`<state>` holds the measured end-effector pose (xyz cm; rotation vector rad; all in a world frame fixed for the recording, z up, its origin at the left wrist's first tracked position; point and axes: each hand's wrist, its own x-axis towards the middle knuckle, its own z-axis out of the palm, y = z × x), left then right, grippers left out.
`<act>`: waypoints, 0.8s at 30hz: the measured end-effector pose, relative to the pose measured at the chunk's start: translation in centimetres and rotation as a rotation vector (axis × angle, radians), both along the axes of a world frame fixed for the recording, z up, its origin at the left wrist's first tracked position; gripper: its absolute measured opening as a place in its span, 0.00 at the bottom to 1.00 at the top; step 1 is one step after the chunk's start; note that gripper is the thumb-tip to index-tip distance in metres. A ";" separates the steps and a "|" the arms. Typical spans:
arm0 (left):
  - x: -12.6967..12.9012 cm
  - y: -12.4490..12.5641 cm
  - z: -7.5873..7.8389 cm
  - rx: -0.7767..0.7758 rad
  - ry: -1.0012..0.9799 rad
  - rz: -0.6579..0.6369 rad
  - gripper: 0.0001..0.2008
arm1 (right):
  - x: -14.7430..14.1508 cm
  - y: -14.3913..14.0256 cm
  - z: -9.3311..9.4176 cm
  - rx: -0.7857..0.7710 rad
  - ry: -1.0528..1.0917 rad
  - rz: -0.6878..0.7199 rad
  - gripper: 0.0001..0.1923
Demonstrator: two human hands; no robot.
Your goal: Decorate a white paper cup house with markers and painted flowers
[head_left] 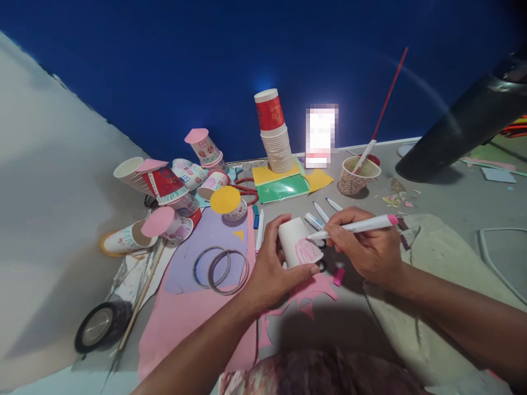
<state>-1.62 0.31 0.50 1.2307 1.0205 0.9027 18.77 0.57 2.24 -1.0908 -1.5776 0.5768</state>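
My left hand [278,269] is wrapped round a white paper cup [293,244], which is tilted and bears a pink scribbled shape on its side. In my right hand [362,247] is a white felt-tip pen [360,225] with a pink end, its tip at the cup near the pink colouring. A pink pen cap [338,277] lies below the cup. Just beyond the cup are several more felt-tip pens [320,211]. Another white pen [259,230] and blue caps [256,216] rest to the left of the cup.
Decorated paper cups [228,206] crowd the left. A tall cup stack [275,142] stands on coloured sheets [284,189] at the back. Two tape rings [228,272] lie on purple paper [185,269]. A patterned cup [352,184] with a brush and a dark tube [448,131] are at right.
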 end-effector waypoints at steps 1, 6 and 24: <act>0.0 0.0 0.0 0.001 0.000 0.000 0.46 | 0.0 0.0 0.0 0.002 -0.004 0.004 0.08; 0.1 -0.1 0.1 -0.021 -0.006 -0.007 0.46 | 0.1 0.0 -0.1 -0.007 -0.006 -0.019 0.08; 0.1 0.0 0.5 -0.034 -0.020 -0.012 0.47 | 0.2 0.1 0.1 -0.036 -0.017 -0.012 0.08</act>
